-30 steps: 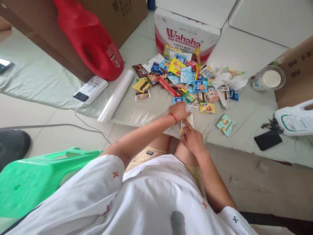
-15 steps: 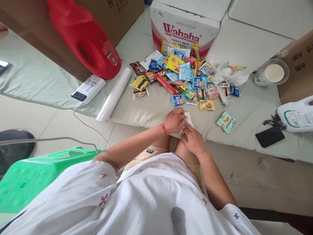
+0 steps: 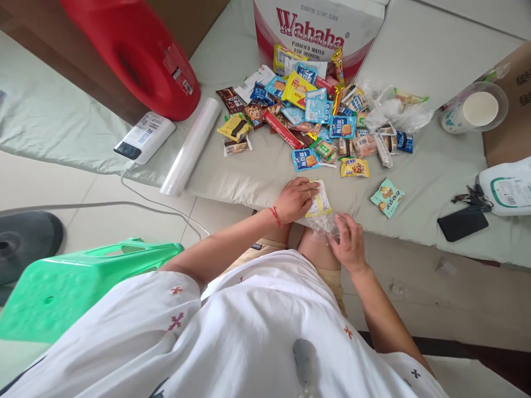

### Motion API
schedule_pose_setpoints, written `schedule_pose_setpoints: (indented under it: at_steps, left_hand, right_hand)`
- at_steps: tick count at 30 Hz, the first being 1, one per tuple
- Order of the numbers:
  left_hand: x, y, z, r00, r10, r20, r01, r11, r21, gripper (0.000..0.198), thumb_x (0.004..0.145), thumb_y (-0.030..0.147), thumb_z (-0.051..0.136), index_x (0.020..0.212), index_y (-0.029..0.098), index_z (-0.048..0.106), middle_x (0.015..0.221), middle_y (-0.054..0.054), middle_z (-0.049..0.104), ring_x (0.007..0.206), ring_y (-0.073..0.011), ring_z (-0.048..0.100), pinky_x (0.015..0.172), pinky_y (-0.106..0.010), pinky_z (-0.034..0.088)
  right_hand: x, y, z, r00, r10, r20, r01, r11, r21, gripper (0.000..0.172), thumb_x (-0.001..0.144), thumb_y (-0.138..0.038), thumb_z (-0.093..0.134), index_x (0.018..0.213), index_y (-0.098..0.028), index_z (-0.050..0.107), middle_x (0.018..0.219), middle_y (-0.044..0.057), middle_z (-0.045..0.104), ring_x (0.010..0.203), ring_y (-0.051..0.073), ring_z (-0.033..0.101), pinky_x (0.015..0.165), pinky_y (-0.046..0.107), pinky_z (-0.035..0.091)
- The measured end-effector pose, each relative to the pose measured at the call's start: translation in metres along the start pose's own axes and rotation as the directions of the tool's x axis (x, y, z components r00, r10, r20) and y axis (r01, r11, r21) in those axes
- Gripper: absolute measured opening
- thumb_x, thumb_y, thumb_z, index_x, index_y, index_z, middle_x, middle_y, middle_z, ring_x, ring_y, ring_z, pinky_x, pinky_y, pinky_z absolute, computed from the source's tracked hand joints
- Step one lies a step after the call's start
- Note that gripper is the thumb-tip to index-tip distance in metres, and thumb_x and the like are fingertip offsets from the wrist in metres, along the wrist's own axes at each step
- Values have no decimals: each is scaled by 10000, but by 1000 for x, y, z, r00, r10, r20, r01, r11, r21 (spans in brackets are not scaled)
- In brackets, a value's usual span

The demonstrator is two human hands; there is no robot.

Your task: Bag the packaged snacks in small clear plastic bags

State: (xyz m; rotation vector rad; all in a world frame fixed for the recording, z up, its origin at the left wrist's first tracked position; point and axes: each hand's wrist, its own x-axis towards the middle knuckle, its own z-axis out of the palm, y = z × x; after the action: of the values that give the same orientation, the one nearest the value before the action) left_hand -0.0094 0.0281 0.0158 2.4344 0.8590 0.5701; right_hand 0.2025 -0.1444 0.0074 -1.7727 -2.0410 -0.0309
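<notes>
My left hand (image 3: 295, 199), with a red string at the wrist, is closed on a clear plastic bag (image 3: 324, 222) that has a yellow-and-white snack packet (image 3: 319, 203) inside it. My right hand (image 3: 349, 243) grips the bag's lower right corner, fingers curled into the crinkled film. Both hands sit at the near edge of a pale green mat (image 3: 257, 177), above my knees. Just beyond them lies a heap of small snack packets (image 3: 315, 119).
A red jug (image 3: 136, 55), a white power bank (image 3: 144, 138) with a cable and a roll of clear film (image 3: 191, 146) lie left. A Wahaha box (image 3: 317, 33) stands behind the heap. Right: green packet (image 3: 387, 197), cup (image 3: 475, 110), black phone (image 3: 462, 224), white jug (image 3: 506, 188). Green stool (image 3: 78, 282) at my left.
My right hand has slid down and to the right along the clear bag, away from my left hand. The view has shifted a little lower.
</notes>
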Motion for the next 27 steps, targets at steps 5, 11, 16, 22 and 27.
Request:
schedule_pose_setpoints:
  at_steps: [5, 11, 16, 22, 27]
  left_hand:
    - [-3, -14, 6, 992, 117, -56, -119, 992, -42, 488, 922, 108, 436, 1306, 186, 727, 1453, -59, 671, 1292, -279, 554, 1129, -501, 485]
    - [-4, -20, 11, 981, 190, -44, -192, 979, -62, 514, 859, 61, 494, 1300, 200, 720, 1438, -72, 681, 1338, -274, 572, 1146, -502, 498]
    - [-8, -18, 2, 963, 264, -60, -271, 944, -191, 509, 790, 88, 516, 1248, 191, 713, 1381, -114, 701, 1412, -282, 557, 1182, -506, 482]
    - [-12, -2, 9, 975, -20, -219, -33, 971, -235, 371, 882, 347, 665, 1210, 177, 625, 1252, -153, 708, 1278, -298, 628, 1096, -485, 511]
    - [-4, 7, 15, 938, -178, -299, 118, 971, -209, 260, 866, 306, 714, 1090, 185, 658, 1113, -111, 649, 1079, -257, 617, 960, -424, 530]
  right_hand:
    - [31, -22, -8, 984, -176, 24, 167, 963, 212, 224, 1023, -221, 566, 1136, -263, 754, 1055, 89, 721, 920, 214, 644, 856, 361, 537]
    - [93, -17, -21, 990, -87, 111, 12, 836, 549, 180, 1006, -335, 623, 1025, -248, 779, 944, 50, 715, 833, 169, 666, 761, 296, 534]
    - [141, 2, 8, 954, 224, 201, -301, 719, 627, 218, 873, -405, 699, 870, -191, 743, 799, 17, 679, 668, 139, 567, 642, 276, 454]
    - [136, -9, 32, 898, 375, 230, -427, 621, 657, 242, 828, -429, 682, 920, -207, 647, 764, -22, 636, 645, 126, 504, 626, 261, 422]
    - [133, -11, 33, 900, 361, 246, -429, 622, 655, 225, 786, -383, 713, 912, -220, 621, 719, -47, 575, 618, 117, 476, 612, 255, 413]
